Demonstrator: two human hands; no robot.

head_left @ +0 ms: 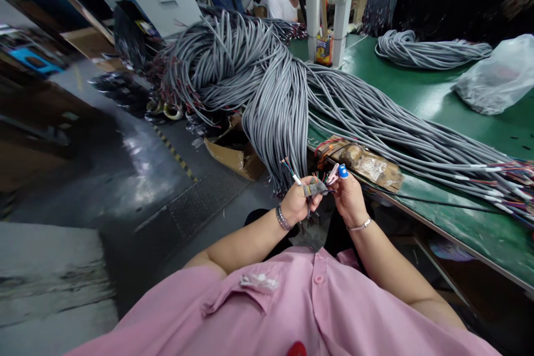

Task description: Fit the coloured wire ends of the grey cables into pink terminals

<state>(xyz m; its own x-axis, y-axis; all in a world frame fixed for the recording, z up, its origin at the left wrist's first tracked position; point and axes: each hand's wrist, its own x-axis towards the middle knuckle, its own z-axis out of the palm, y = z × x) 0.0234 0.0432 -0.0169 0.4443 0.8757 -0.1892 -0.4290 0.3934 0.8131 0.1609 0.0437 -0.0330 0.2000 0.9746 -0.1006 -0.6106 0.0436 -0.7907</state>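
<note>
My left hand (301, 201) is closed around the end of a grey cable, and a grey covering wraps one of its fingers. A white sleeve (296, 179) and thin coloured wires (287, 164) stick up above that hand. More bare wire tips fan out between the two hands. Close beside it, my right hand (350, 200) is pinched, with a blue cover (342, 171) on one fingertip. A small pale pink piece (332, 174) shows at its fingers; what it grips is too small to make out. A large bundle of grey cables (277, 117) hangs over the table edge just beyond.
Grey cables stretch along the green table (450, 208) to the right. A taped cardboard block (362, 162) lies at its near edge. Farther back are a coiled cable bundle (429, 50), a plastic bag (498, 75), a white post (312, 11) and a seated person (282, 0). An open carton (233, 156) stands below.
</note>
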